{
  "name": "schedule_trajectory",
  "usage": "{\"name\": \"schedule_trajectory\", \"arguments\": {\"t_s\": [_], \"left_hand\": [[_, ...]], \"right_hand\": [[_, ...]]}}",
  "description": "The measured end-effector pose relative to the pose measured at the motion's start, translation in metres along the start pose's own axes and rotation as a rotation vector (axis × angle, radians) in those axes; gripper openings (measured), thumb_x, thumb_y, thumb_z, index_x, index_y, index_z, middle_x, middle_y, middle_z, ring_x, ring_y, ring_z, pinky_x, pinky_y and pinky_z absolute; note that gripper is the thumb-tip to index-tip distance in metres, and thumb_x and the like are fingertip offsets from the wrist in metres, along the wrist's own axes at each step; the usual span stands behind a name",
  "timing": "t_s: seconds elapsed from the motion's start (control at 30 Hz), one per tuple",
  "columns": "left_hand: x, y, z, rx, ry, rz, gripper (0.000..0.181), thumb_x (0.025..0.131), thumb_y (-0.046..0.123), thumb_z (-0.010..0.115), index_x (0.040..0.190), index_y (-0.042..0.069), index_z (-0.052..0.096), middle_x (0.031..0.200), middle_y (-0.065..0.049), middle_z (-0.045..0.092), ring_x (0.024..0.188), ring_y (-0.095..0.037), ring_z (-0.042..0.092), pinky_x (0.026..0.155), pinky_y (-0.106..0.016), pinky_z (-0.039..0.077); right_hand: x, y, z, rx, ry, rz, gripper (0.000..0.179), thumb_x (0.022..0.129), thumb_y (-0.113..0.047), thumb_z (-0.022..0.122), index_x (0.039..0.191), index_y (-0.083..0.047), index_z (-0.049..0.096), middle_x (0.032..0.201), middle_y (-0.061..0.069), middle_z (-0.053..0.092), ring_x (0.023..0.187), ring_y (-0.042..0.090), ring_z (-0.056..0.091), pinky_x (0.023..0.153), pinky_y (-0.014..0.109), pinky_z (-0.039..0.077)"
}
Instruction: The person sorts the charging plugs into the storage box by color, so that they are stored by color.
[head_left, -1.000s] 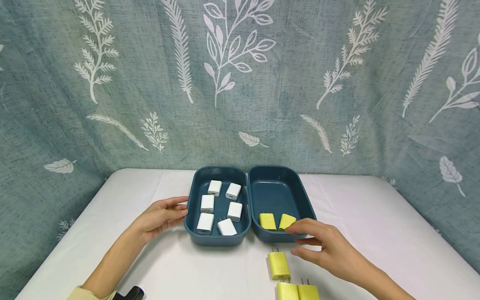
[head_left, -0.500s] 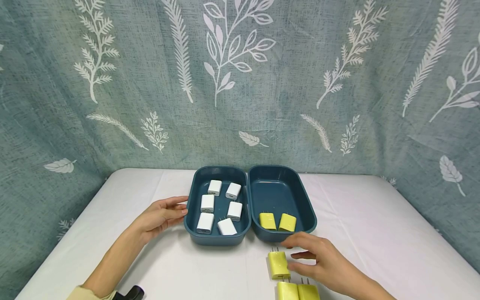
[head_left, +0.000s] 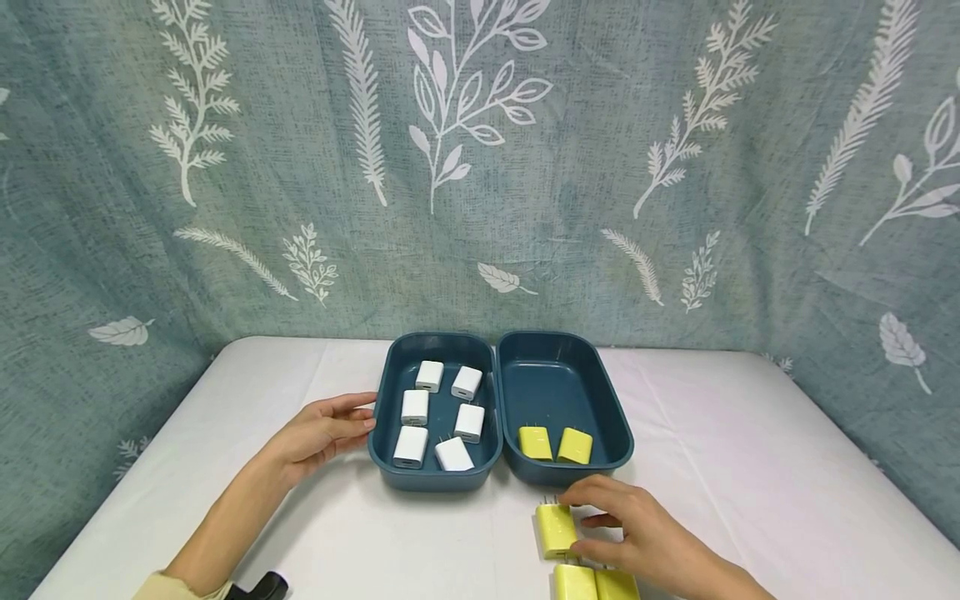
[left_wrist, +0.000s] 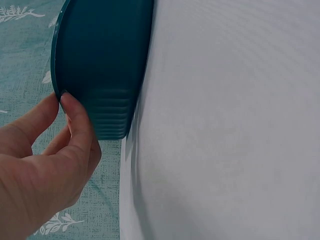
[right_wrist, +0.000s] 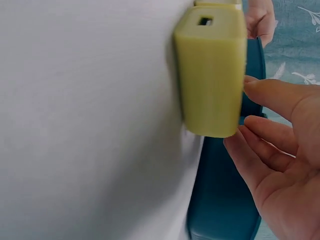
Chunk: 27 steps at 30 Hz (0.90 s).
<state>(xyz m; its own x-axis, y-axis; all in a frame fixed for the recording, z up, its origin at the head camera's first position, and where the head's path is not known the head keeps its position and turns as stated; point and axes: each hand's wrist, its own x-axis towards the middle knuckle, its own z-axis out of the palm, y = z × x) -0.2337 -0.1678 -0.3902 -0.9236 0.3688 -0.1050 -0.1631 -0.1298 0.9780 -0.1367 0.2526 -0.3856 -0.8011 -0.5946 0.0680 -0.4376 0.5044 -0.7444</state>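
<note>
My left hand (head_left: 318, 437) pinches the rim of the left dark blue tray (head_left: 429, 481) between thumb and fingers, as the left wrist view shows. Several white charger plugs, one of them a white charger plug (head_left: 410, 447) near the front, lie in that tray. My right hand (head_left: 637, 533) is spread around the right side of a yellow charger plug (head_left: 555, 531) on the table, index finger by its prongs and thumb by its lower corner. The right wrist view shows another yellow charger plug (right_wrist: 210, 80) up close, partly overlapping the fingers. No firm grip shows.
The right dark blue tray (head_left: 566, 475) stands beside the left one and holds two yellow charger plugs (head_left: 535, 442). Two more yellow charger plugs (head_left: 576, 583) lie at the table's front. A leaf-patterned curtain (head_left: 480, 167) hangs behind the white tabletop (head_left: 360, 533).
My right hand has moved from the front edge of the right tray down to the yellow charger plug on the table. The left hand has stayed at the tray rim.
</note>
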Motion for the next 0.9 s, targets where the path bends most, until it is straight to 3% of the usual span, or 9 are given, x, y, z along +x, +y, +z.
{"name": "schedule_trajectory", "arguments": {"t_s": [0.9], "left_hand": [[0.0003,-0.0002,0.0005,0.009,0.008,-0.002,0.058,0.094,-0.003,0.061,0.146,-0.013,0.036,0.103,-0.008,0.061,0.091,-0.014,0.065,0.087,-0.028,0.055]], "right_hand": [[0.0023,0.0096,0.0069,-0.004,0.016,0.007,0.044,0.088,-0.033,0.077,0.125,-0.015,0.063,0.123,0.000,0.059,0.106,0.012,0.060,0.084,0.024,0.055]]}}
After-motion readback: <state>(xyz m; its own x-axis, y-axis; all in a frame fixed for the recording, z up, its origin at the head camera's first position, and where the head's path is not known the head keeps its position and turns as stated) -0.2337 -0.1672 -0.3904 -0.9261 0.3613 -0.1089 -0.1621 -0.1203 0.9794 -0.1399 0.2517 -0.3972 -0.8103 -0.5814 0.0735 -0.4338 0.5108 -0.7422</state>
